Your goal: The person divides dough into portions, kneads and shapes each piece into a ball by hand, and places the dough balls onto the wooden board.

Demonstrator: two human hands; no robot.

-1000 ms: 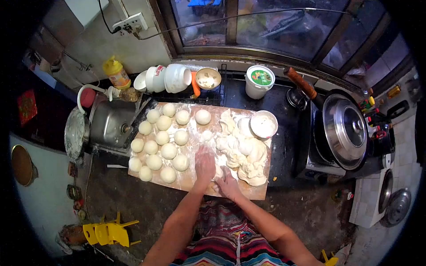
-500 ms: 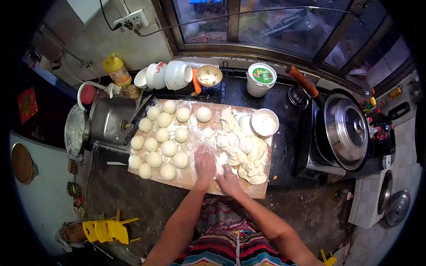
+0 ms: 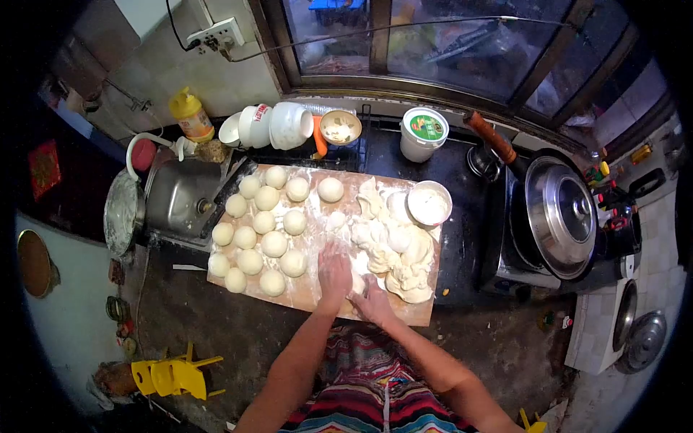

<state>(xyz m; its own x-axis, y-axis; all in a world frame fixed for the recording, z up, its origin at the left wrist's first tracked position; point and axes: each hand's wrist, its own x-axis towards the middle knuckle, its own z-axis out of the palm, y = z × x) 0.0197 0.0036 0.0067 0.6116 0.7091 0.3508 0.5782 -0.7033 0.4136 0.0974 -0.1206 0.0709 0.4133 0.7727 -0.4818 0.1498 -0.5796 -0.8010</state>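
Note:
A floured wooden board [image 3: 310, 303] lies in front of me. Near its front edge my two hands press on a small piece of dough [image 3: 358, 273]. My left hand [image 3: 335, 276] cups it from the left, fingers pointing away from me and close together. Lower on the right, my right hand [image 3: 372, 302] grips the same piece, partly hiding it. Several round dough balls [image 3: 274, 243] fill the board's left side. To the right sits a large loose mass of dough [image 3: 411, 263], with a small bowl of flour [image 3: 429, 203] at its far edge.
A sink [image 3: 180, 195] is at the left, with a floury metal basin [image 3: 123, 216] beside it. Stacked white bowls [image 3: 278, 125] and a white tub [image 3: 424, 136] stand behind the board. On the right, a lidded wok [image 3: 563, 209] sits on the stove.
My hands stay on the dough piece and have shifted only slightly. The right hand sits a little lower and closer to the left one. The whole view has moved very slightly.

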